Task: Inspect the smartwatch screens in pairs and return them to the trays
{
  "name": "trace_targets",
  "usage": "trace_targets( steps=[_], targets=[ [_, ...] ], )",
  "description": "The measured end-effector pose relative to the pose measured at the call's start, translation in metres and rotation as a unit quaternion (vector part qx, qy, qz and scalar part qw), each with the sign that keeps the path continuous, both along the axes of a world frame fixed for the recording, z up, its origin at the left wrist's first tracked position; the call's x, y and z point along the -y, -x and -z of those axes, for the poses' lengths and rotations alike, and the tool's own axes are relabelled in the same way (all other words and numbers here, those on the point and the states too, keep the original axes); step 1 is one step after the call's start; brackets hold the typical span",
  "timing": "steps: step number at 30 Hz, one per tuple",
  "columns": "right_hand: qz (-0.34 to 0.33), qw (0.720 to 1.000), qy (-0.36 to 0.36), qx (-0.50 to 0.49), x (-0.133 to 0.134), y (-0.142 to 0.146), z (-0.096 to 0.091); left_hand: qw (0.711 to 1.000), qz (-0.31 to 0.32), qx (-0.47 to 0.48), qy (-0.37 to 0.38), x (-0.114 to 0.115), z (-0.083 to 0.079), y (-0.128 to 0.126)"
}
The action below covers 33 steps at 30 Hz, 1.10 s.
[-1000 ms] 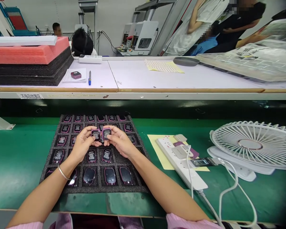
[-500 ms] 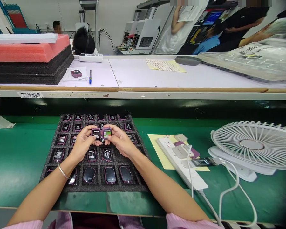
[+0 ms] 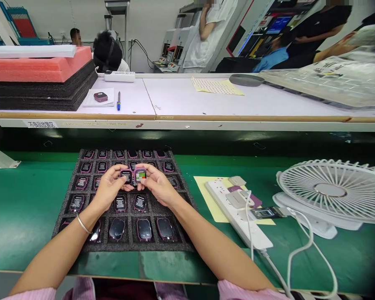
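Note:
My left hand [image 3: 111, 187] pinches a small purple-cased smartwatch body [image 3: 126, 176] showing a black face with white text. My right hand [image 3: 158, 185] holds a matching purple device [image 3: 140, 175], its small screen lit with green, red and white blocks. The two devices nearly touch, above a black foam tray [image 3: 134, 248] on the green bench. Its compartments hold several similar purple devices [image 3: 120, 203] in rows. My hands and forearms hide the tray's middle compartments.
To the right lie a white power strip [image 3: 237, 214] on yellow paper [image 3: 206, 196], white cables and a white desk fan [image 3: 331, 191]. A raised white shelf [image 3: 181, 100] runs behind, with stacked foam [image 3: 40, 89]. Several people stand or sit beyond it.
The screen of the device in my right hand has gone from black with white text to lit colour blocks. My view has tilted slightly, and my hands have barely moved.

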State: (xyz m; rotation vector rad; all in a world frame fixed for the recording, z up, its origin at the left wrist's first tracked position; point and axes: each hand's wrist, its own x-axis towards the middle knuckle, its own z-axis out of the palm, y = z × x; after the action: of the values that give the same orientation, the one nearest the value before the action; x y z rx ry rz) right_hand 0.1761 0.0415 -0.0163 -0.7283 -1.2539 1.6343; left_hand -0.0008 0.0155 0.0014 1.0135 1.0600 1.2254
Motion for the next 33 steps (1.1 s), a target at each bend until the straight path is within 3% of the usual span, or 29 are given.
trace_targets(
  steps=[12,20,33],
  targets=[
    [0.001,0.999,0.012,-0.032,-0.0009,0.0005,-0.0009,0.998,0.025,0.049,-0.003,-0.0003,-0.0004,0.0015],
    [0.017,0.996,0.069,-0.06,-0.0028,0.0009,0.0006,0.997,0.034,0.069,0.032,0.0011,-0.0057,0.0003],
    [0.02,0.998,0.04,-0.037,-0.0017,-0.0004,0.0021,0.997,0.036,0.061,0.026,0.0032,-0.0065,0.0001]
  ],
)
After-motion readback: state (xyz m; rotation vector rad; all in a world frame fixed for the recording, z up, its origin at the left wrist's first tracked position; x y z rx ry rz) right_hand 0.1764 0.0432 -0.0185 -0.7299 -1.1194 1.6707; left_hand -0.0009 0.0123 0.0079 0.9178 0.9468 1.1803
